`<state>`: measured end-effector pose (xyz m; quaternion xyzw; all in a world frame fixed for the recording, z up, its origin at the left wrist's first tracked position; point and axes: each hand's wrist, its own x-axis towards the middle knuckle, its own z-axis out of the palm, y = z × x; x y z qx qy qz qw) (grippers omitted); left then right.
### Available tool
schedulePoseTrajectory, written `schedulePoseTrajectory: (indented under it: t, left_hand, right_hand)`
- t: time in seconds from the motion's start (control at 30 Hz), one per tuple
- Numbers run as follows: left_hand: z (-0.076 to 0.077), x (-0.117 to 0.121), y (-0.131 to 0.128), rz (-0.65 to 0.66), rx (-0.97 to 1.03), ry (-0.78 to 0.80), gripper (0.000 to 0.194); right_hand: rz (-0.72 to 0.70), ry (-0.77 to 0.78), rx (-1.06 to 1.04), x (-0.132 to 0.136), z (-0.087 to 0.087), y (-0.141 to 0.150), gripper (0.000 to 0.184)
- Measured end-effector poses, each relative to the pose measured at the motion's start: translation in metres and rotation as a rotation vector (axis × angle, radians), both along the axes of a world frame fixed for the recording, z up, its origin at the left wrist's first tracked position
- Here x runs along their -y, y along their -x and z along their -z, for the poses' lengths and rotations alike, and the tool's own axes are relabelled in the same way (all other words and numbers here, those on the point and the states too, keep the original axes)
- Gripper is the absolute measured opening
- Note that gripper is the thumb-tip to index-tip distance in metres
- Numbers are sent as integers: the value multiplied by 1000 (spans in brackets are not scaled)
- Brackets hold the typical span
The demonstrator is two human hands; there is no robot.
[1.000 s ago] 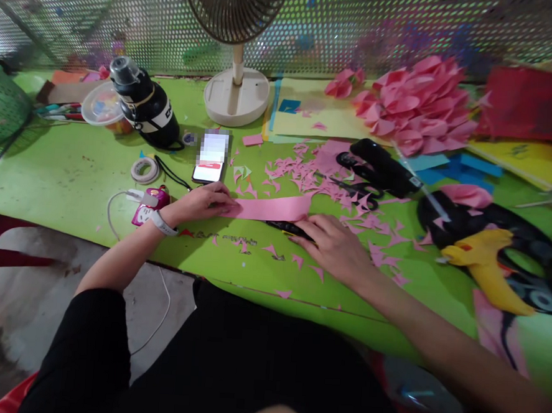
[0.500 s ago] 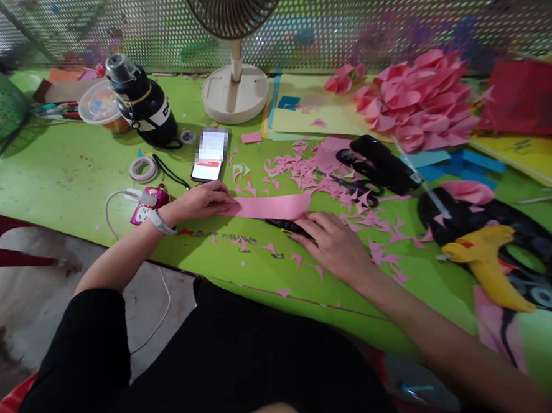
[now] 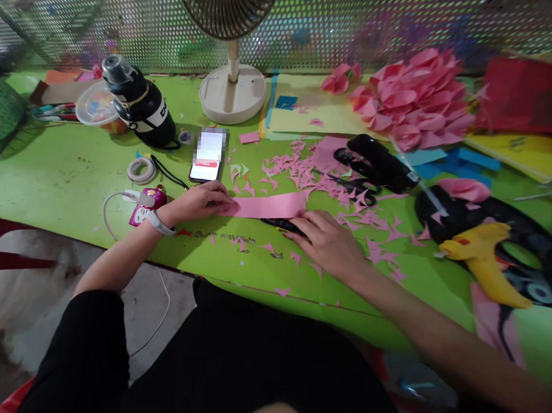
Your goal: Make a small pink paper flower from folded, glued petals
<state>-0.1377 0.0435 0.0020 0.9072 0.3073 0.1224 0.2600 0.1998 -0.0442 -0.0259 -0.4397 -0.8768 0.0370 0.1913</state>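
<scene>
A pink paper strip [image 3: 269,205] stretches between my two hands, just above the green table [image 3: 94,186]. My left hand [image 3: 201,201] is closed on its left end, with a white band on the wrist. At the strip's right end, my right hand [image 3: 325,237] pinches the edge between thumb and fingers. A dark tool with a bit of yellow [image 3: 282,224] lies partly hidden under the strip and beside my right fingers; its kind I cannot make out. Pink paper scraps [image 3: 301,170] are scattered behind and to the right of the strip.
Behind the hands stand a phone [image 3: 207,155], a black bottle [image 3: 142,105] and a fan [image 3: 231,95]. A tape roll [image 3: 142,169] and a pink plug adapter [image 3: 147,208] lie left. Pink paper flowers [image 3: 418,100], a black stapler-like tool [image 3: 381,163] and a yellow glue gun [image 3: 483,259] occupy the right.
The whole view has shifted slightly. Both hands keep their hold on the paper strip, whose right end appears to have bent a little; otherwise little differs.
</scene>
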Motion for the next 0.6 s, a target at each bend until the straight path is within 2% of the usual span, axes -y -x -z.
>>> schedulePoseTrajectory:
  t: [0.17,0.3,0.37,0.47,0.6]
  left_hand:
    - [-11,5,-8,-54,88,-58,35]
    - [-13,3,-25,-73,29,-113,74]
    - [-10,-1,-36,-68,-2,-87,81]
    - [-6,-8,-47,-112,49,-43,59]
    - [-8,-17,-48,-163,161,61,33]
  right_hand:
    - [24,-58,46,1,-1,-3,25]
    - [55,-108,63,0,-7,-11,28]
    - [62,-84,36,-1,-9,-15,32]
    - [74,-78,3,-2,-11,-23,33]
    - [124,-162,-7,-6,-12,-42,29]
